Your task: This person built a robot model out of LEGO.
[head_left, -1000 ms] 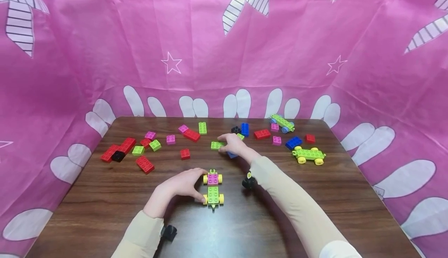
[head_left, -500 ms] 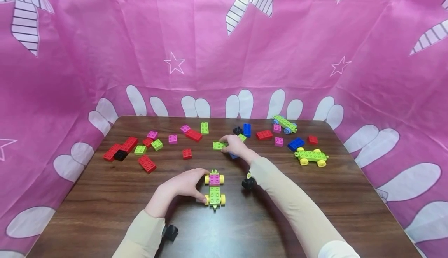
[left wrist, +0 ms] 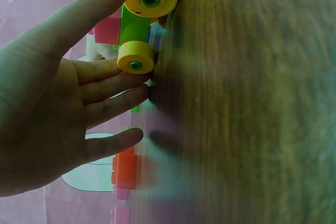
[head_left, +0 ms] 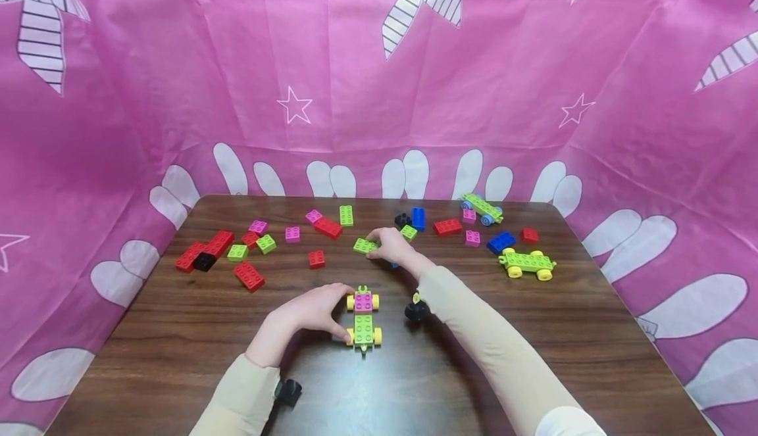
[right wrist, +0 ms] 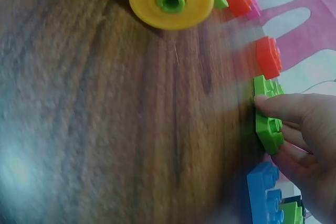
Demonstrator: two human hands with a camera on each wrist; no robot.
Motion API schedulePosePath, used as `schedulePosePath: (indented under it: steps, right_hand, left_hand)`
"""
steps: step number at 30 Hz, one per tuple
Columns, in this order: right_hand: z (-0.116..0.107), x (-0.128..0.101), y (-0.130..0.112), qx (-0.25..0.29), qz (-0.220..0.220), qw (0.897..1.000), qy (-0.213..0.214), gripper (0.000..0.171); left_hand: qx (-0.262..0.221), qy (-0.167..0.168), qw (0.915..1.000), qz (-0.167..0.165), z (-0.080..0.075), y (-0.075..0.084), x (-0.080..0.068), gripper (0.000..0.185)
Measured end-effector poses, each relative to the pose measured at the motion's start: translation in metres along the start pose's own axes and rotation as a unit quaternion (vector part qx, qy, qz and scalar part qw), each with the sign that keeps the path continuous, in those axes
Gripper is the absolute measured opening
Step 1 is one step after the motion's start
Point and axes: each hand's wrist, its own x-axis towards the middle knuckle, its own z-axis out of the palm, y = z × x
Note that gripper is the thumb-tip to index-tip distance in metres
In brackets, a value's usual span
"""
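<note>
The wheeled green base (head_left: 362, 321) near the table's (head_left: 148, 357) front edge carries only one pink brick (head_left: 363, 302) at its far end, so the build looks barely begun, with its nearer studs bare and most bricks loose across the tabletop. The left hand (head_left: 308, 314) steadies the base from its left side, thumb and fingers curled against the yellow wheels, while the right hand (head_left: 391, 245), beyond the base, pinches a flat green brick (head_left: 364, 246) that seems just lifted off the wood

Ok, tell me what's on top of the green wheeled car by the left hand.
A pink brick sits on the far half of the car; the near half shows bare green studs. The left hand holds its side; what lies under the car is hidden.
</note>
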Motion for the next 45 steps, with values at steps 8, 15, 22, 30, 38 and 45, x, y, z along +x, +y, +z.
schedulePosePath:
  steps: [8, 15, 22, 30, 38, 45]
  right_hand:
    - [0.006, 0.001, -0.004, 0.000, 0.014, 1.000, 0.009, 0.041]
    - [0.007, 0.003, -0.008, 0.014, 0.039, 0.999, 0.018, 0.047]
    - [0.001, 0.004, -0.009, 0.028, 0.014, 0.999, 0.016, 0.057]
    - [-0.020, 0.009, -0.005, 0.000, -0.086, 0.989, -0.117, 0.079]
    - [-0.020, 0.013, -0.002, -0.018, -0.074, 0.980, -0.185, 0.081]
    - [-0.019, 0.015, -0.002, -0.034, -0.060, 0.979, -0.194, 0.079]
  left_hand:
    - [0.010, 0.003, 0.9999, 0.008, -0.002, -0.001, -0.001, 0.084]
    - [0.000, 0.000, 1.0000, -0.002, -0.004, -0.001, -0.001, 0.084]
    - [0.000, 0.003, 1.0000, 0.002, -0.006, -0.002, -0.001, 0.084]
    - [0.000, 0.001, 1.0000, -0.001, -0.004, -0.003, -0.002, 0.085]
    - [0.000, -0.002, 1.0000, 0.005, 0.001, -0.003, -0.002, 0.084]
    - [0.008, -0.002, 1.0000, -0.001, 0.002, -0.002, 0.000, 0.086]
